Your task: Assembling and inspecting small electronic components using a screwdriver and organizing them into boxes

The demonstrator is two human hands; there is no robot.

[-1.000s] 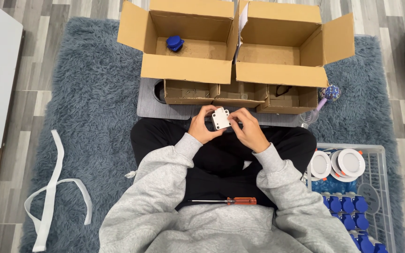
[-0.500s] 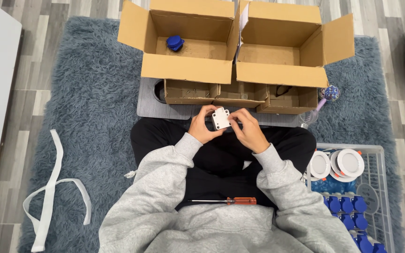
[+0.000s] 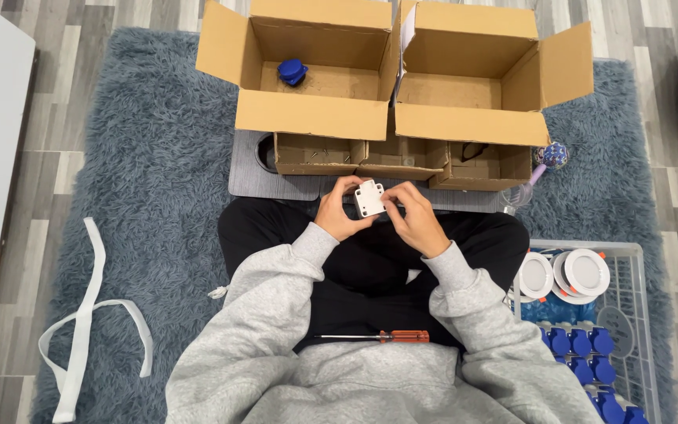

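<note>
Grey rug (image 3: 158, 180) underfoot; left hand (image 3: 339, 212), right hand (image 3: 413, 220) both pinching small white square plate (image 3: 369, 198) between them.

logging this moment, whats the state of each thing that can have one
left hand: gripping the white square part
right hand: gripping the same part
left box: open, one blue piece inside
right box: open, nothing seen inside
screwdriver: lying on the lap, untouched
wire basket: holds white round lights and blue pieces
</note>
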